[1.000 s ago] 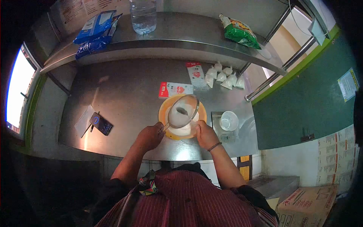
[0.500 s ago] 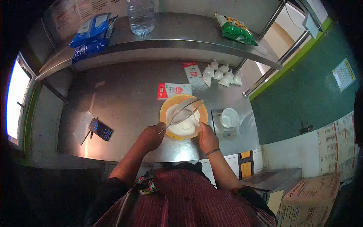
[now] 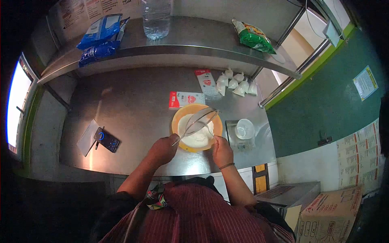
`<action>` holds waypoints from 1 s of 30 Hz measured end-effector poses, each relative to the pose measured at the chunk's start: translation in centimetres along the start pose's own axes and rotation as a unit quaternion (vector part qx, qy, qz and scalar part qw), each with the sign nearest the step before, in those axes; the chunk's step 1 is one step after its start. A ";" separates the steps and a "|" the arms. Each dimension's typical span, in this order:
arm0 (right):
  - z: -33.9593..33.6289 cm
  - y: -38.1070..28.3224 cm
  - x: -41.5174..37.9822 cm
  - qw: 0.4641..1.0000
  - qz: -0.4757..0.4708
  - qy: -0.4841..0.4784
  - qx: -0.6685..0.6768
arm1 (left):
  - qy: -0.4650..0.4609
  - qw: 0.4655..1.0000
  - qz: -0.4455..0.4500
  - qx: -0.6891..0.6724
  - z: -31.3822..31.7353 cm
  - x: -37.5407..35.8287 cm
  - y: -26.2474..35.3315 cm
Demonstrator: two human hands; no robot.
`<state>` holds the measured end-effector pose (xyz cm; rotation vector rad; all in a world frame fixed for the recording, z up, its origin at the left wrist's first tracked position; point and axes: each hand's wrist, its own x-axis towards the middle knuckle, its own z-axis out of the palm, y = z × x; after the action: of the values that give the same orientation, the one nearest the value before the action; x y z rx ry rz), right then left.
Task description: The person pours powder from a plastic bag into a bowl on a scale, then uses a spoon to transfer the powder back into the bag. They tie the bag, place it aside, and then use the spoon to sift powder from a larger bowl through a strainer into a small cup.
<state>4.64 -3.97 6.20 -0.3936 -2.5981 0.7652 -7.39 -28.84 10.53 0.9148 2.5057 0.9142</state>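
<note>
My left hand [image 3: 163,150] is closed round the handle of a wire-mesh sieve [image 3: 202,120], which is tilted over a yellow-orange bowl [image 3: 175,123]. White powder [image 3: 198,140] lies in the bowl, lumpy on its near side. At the bowl's right rim, my right hand [image 3: 223,152] pinches a thin metal utensil [image 3: 209,130]. The utensil slants up and left into the bowl area, close to the sieve's edge; its kind does not show clearly. Just behind the bowl lies a red and white packet [image 3: 187,99].
A clear plastic tub [image 3: 244,128] stands on a flat scale [image 3: 231,135] at right. Several tied bags of white powder [image 3: 240,87] and another packet [image 3: 206,83] sit behind. A phone [image 3: 107,139] lies left. Overhead, a steel shelf [image 3: 182,49] carries a water bottle [image 3: 156,20].
The camera view has shifted slightly. My hands keep the same grips, and the sieve stays over the bowl at nearly the same tilt.
</note>
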 end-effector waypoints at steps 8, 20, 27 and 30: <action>0.0 0.4 -0.4 0.998 0.021 -0.051 -0.004 | 0.012 1.000 0.012 -0.013 0.1 -0.5 -0.1; -3.3 4.2 -3.0 0.978 0.152 0.052 0.135 | 0.042 0.995 0.072 0.054 1.2 -1.4 -2.4; -5.3 1.1 -0.4 0.984 0.111 0.077 0.118 | 0.015 0.992 0.039 0.119 1.3 -1.1 -2.2; -4.9 -2.1 0.7 0.992 0.026 0.091 0.080 | 0.033 0.992 0.051 0.108 1.5 -0.8 -2.3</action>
<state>5.96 -3.19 11.35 -0.4613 -2.3459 0.9048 -7.15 -30.06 7.93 1.1048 2.6749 0.7224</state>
